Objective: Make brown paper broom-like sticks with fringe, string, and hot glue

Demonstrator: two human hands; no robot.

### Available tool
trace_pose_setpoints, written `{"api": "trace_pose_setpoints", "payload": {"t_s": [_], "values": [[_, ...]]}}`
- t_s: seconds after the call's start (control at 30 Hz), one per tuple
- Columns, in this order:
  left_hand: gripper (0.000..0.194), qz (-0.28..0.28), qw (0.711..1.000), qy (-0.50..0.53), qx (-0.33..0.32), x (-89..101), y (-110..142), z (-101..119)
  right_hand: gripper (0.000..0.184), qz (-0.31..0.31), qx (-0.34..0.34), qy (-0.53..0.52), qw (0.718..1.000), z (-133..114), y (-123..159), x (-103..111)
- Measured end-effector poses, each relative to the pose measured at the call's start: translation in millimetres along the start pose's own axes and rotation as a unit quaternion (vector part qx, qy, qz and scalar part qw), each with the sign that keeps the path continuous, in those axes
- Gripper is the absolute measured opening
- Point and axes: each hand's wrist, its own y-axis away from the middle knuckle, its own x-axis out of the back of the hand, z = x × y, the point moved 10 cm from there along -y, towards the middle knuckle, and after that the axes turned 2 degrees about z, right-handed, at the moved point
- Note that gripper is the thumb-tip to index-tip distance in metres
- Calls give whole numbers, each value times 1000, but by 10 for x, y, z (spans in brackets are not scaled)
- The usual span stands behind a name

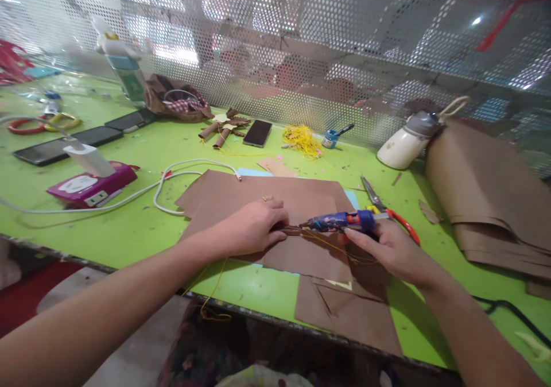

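Note:
My right hand (390, 249) is closed around a blue glue gun (344, 221), whose nozzle points left toward my left hand (253, 226). My left hand's fingers are curled and pressed down on a small brown rolled piece at the nozzle tip, on top of brown paper sheets (258, 194). A thin yellow string (215, 283) runs under the hands and hangs over the table's front edge. More cut brown paper pieces (348, 312) lie near the front edge.
Orange-handled scissors (390, 209) lie behind the glue gun. On the green table (129, 226) are a pink power strip (92, 186) with white cable, phones (257, 132), a yellow string bundle (302, 140), brown paper rolls (221, 126), a white bottle (407, 143) and a stack of brown paper (486, 192). A perforated metal screen (301, 60) backs the table.

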Motion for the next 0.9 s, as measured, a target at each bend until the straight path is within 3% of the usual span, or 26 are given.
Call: {"api": "trace_pose_setpoints", "payload": {"t_s": [0.4, 0.9], "values": [[16, -2, 1000, 6, 1, -18, -1, -18, 32, -31, 8, -25, 999, -53, -2, -103], [16, -4, 1000, 1, 0, -5, -2, 0, 29, 33, 31, 48, 998, -176, 21, 36]]}}
